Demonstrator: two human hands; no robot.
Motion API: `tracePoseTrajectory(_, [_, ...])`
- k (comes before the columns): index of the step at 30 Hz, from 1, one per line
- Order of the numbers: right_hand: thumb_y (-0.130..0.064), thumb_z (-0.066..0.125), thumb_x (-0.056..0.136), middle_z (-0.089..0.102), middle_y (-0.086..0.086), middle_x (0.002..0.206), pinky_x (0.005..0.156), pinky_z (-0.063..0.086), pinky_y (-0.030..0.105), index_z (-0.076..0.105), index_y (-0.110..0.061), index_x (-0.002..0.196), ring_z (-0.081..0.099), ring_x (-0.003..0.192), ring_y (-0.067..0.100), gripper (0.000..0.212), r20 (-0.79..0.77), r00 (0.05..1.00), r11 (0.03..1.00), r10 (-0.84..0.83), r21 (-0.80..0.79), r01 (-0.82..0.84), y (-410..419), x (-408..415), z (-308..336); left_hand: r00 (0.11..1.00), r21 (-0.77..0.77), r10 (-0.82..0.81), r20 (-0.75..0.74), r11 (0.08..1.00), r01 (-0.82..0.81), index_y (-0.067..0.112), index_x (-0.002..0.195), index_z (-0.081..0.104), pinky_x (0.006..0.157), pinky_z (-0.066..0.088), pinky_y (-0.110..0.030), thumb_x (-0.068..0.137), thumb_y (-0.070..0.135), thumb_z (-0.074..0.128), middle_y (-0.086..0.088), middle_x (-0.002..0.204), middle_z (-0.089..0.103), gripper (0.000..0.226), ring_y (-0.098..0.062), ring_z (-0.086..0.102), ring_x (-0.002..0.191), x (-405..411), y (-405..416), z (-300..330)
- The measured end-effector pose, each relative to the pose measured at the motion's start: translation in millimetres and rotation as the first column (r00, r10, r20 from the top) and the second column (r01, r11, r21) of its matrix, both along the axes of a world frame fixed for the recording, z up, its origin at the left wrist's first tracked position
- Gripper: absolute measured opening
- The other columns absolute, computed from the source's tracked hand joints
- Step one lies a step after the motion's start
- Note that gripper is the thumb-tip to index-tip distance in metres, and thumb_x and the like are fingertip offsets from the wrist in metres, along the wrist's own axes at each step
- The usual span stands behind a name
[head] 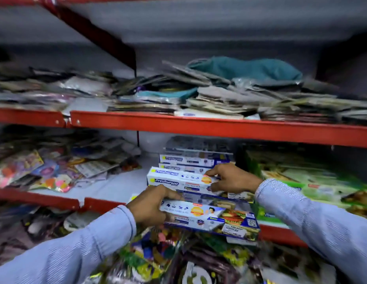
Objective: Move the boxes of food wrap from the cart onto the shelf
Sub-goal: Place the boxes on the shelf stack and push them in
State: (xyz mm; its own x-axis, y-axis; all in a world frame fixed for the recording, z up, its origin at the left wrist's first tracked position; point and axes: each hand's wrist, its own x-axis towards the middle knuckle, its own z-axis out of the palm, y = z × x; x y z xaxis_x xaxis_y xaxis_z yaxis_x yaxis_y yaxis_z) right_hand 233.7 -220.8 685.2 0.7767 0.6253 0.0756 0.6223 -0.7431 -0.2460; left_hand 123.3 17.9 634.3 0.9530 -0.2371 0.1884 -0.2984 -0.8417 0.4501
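My left hand (pixel 151 204) grips the left end of a long white-and-blue food wrap box (pixel 211 219), held level just in front of the red shelf edge (pixel 100 203). My right hand (pixel 231 178) rests on the right part of another food wrap box (pixel 178 180) that lies on the middle shelf, fingers closed over its top and front. Behind it, a stack of the same boxes (pixel 190 160) sits deeper on the shelf. No cart is in view.
Green packs (pixel 313 181) fill the shelf right of the boxes. Colourful packets (pixel 45 171) lie to the left, with bare white shelf (pixel 121 185) between. The upper shelf (pixel 199 125) holds piles of flat packets. More packets crowd below.
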Motion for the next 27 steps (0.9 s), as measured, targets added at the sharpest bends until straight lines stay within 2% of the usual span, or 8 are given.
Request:
tracePoseTrajectory(4, [-0.026,0.063,0.090,0.062,0.017,0.128,0.093,0.046,0.037,0.059,-0.008,0.131,0.057,0.118,0.034,0.045,0.024,0.999,0.997,-0.048,-0.065,0.049,16.8,47.0,-12.7,1.000,0.042,0.008,-0.003,0.999,-0.008,0.025,0.127,0.064,0.100,0.047,-0.020,0.076,0.017,0.080,0.007,0.131,0.065,0.054,-0.006,0.061,0.116,30.4,-2.5,9.6])
tracePoseTrajectory(7, [-0.030,0.063,0.088,0.057,0.017,0.136,0.092,0.044,0.035,0.056,-0.015,0.136,0.053,0.124,0.034,0.050,0.018,0.997,0.995,-0.079,-0.059,0.080,28.8,79.4,-28.7,1.000,0.054,0.004,-0.011,0.999,-0.003,0.023,0.128,0.064,0.103,0.048,-0.025,0.076,0.018,0.081,0.005,0.134,0.064,0.054,-0.011,0.059,0.120,45.3,-1.8,9.7])
tracePoseTrajectory(12, [-0.026,0.061,0.092,0.044,0.010,0.153,0.114,0.038,0.039,0.049,-0.014,0.142,0.043,0.139,0.029,0.052,-0.019,0.994,0.994,-0.106,-0.007,0.105,39.4,120.0,-42.8,0.999,0.044,-0.014,-0.029,0.999,0.016,0.024,0.126,0.065,0.101,0.051,-0.031,0.075,0.018,0.081,0.004,0.132,0.066,0.053,-0.012,0.061,0.119,62.4,7.2,4.6])
tracePoseTrajectory(15, [-0.025,0.064,0.090,0.051,0.008,0.148,0.112,0.041,0.039,0.055,-0.012,0.137,0.048,0.135,0.028,0.050,0.014,0.994,0.994,-0.105,0.031,0.104,41.4,127.3,-48.2,0.999,0.047,-0.003,-0.034,0.999,0.004,0.025,0.127,0.064,0.101,0.051,-0.031,0.077,0.018,0.081,0.004,0.134,0.064,0.053,-0.013,0.060,0.120,72.3,13.3,1.2])
tracePoseTrajectory(18, [-0.029,0.073,0.082,0.073,0.009,0.118,0.091,0.057,0.041,0.074,-0.009,0.110,0.069,0.104,0.026,0.035,0.154,0.978,0.989,-0.140,0.074,0.130,38.6,127.2,-47.0,1.000,0.057,0.011,-0.029,0.998,-0.010,0.025,0.129,0.063,0.104,0.047,-0.029,0.079,0.020,0.081,0.003,0.139,0.060,0.053,-0.015,0.055,0.128,80.3,15.9,5.1])
tracePoseTrajectory(21, [-0.025,0.078,0.079,0.079,0.008,0.097,0.075,0.056,0.031,0.078,-0.009,0.097,0.073,0.085,0.021,0.024,0.175,0.978,0.992,-0.112,0.080,0.099,36.7,134.5,-43.6,0.999,0.059,0.038,-0.023,0.998,-0.037,0.022,0.131,0.060,0.108,0.043,-0.028,0.080,0.019,0.080,0.002,0.143,0.056,0.055,-0.015,0.050,0.132,97.9,16.7,9.1])
tracePoseTrajectory(25, [-0.012,0.075,0.082,0.078,0.007,0.107,0.091,0.055,0.031,0.079,-0.008,0.100,0.071,0.096,0.019,0.019,0.110,0.989,0.978,-0.094,0.196,0.071,29.9,133.5,-34.0,0.998,0.053,0.065,-0.022,0.997,-0.063,0.019,0.132,0.060,0.105,0.046,-0.030,0.081,0.017,0.078,0.000,0.143,0.056,0.054,-0.018,0.053,0.131,124.8,11.0,16.8])
tracePoseTrajectory(27, [-0.014,0.070,0.086,0.076,0.004,0.111,0.093,0.051,0.022,0.078,-0.011,0.103,0.069,0.100,0.017,0.019,0.128,0.986,0.970,-0.109,0.229,0.077,24.3,128.5,-27.7,0.996,0.032,0.093,-0.020,0.995,-0.092,0.017,0.132,0.059,0.089,0.052,-0.028,0.084,0.014,0.076,0.001,0.141,0.056,0.051,-0.024,0.058,0.124,137.3,4.3,17.1])
